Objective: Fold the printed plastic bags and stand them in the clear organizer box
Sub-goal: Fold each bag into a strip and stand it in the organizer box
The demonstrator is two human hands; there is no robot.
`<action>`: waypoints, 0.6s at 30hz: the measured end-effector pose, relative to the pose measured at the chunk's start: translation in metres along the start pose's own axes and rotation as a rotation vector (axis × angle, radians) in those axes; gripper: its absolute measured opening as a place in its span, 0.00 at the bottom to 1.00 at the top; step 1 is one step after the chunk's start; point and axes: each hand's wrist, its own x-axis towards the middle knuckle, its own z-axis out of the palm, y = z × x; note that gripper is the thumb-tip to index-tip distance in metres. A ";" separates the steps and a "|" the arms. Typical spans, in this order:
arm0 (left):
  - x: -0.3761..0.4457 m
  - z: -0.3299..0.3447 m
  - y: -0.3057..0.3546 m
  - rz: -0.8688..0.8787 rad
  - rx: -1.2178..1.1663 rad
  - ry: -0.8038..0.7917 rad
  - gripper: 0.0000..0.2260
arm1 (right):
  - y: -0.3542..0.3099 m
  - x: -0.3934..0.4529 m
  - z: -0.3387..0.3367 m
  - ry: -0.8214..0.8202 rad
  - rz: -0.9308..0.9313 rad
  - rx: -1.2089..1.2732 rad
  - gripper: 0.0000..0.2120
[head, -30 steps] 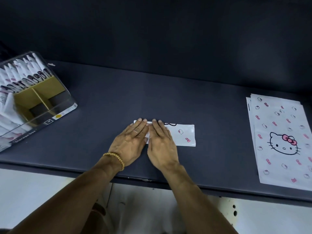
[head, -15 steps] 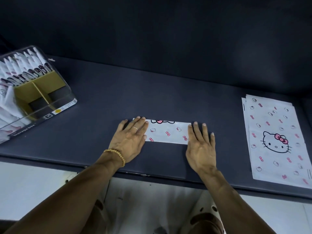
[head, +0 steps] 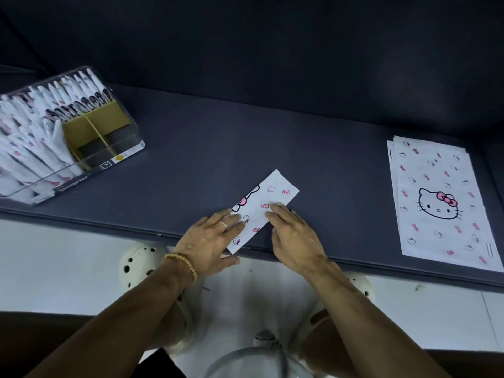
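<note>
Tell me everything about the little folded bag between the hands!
The folded bag is a long, narrow white strip of thin plastic printed with pink bows and tiny cat faces. It lies flat and slanted on the dark table, its near end at the table's edge. The left hand and right hand touch it with straight fingers.

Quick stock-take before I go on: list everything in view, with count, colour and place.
folded bag: one, white with pink bows, angled strip at the table's front edge, centre.
flat bags: a stack, count unclear, white with cat-face print, far right of table.
organizer box: one, clear, far left, tilted toward the camera.
standing folded bags: many, white, filling the box's left side and back row.
cardboard divider: one, tan, in the box's right part.
table: one, dark grey.
bead bracelet: one, yellowish, left wrist.
left hand: flat on the strip's near end.
right hand: flat on its right edge.
</note>
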 end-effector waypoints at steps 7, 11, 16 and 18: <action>-0.005 -0.003 0.007 0.036 -0.062 0.169 0.17 | -0.009 -0.021 -0.002 0.013 0.003 -0.084 0.22; 0.004 -0.005 0.012 -0.093 -0.214 0.089 0.12 | -0.026 -0.020 -0.001 0.123 -0.007 0.001 0.15; 0.019 -0.009 0.013 -0.362 -0.585 -0.057 0.10 | -0.019 -0.012 -0.005 0.120 0.187 0.266 0.09; 0.025 -0.011 0.012 -0.410 -0.687 -0.095 0.08 | -0.014 -0.013 -0.009 0.076 0.224 0.317 0.10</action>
